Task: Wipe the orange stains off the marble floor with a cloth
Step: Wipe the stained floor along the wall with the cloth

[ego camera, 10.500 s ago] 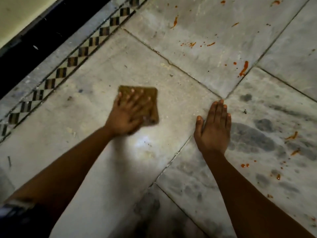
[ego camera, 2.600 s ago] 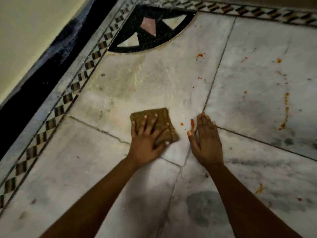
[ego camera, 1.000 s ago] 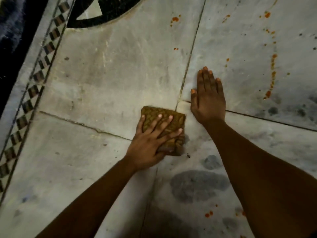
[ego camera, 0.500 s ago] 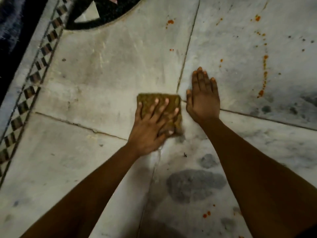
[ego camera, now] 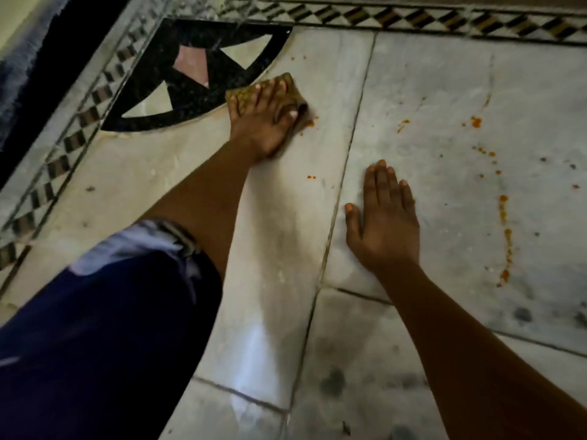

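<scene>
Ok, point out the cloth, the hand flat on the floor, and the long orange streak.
cloth (ego camera: 239,97), head view, exposed left corner.
right hand (ego camera: 386,225), head view, back of the hand.
orange streak (ego camera: 507,238), head view, middle of the trail.

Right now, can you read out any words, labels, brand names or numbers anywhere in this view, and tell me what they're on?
None: no readable text anywhere.
The cloth under the left hand shows only a woven pattern.
The marble floor carries orange stains and an inlaid border, no lettering.
The sleeve print is blurred, not legible.
</scene>
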{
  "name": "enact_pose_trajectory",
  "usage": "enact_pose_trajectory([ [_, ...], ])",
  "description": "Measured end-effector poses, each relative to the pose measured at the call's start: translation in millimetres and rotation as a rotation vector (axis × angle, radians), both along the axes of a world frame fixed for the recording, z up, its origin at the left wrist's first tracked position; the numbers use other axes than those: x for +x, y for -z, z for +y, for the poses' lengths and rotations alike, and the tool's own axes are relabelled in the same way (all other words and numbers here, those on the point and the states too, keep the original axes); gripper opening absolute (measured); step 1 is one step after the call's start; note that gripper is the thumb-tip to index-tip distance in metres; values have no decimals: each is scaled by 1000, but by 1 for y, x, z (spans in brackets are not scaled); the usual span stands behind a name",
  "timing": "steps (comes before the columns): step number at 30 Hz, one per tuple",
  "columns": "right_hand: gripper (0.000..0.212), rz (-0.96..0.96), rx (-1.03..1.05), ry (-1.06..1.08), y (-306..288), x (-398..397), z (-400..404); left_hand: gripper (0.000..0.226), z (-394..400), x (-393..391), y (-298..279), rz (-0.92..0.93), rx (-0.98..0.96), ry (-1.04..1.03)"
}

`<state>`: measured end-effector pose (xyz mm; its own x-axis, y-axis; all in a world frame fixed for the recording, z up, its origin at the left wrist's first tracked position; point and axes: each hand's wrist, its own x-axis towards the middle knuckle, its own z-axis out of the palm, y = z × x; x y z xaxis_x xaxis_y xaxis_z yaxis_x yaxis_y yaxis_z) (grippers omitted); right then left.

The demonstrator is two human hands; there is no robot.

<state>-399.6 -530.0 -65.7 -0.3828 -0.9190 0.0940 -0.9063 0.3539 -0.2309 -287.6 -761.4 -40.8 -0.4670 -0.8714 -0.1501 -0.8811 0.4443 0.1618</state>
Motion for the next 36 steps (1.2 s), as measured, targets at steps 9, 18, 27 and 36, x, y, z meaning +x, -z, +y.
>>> enact_pose_trajectory([
  [9, 67, -13, 62, 33, -9, 1, 1, 69, 93, 14, 1, 30, -35, 439],
  [18, 67, -26, 75, 36, -8, 1, 1, 60, 5, -40, 5, -19, -56, 67],
  [27, 68, -44, 111, 29, -12, 1, 0, 68, 45, 20, 7, 66, -93, 303],
  [36, 67, -73, 94, 23, -9, -1, 0, 64, -117, -90, -4, -28, 39, -125],
])
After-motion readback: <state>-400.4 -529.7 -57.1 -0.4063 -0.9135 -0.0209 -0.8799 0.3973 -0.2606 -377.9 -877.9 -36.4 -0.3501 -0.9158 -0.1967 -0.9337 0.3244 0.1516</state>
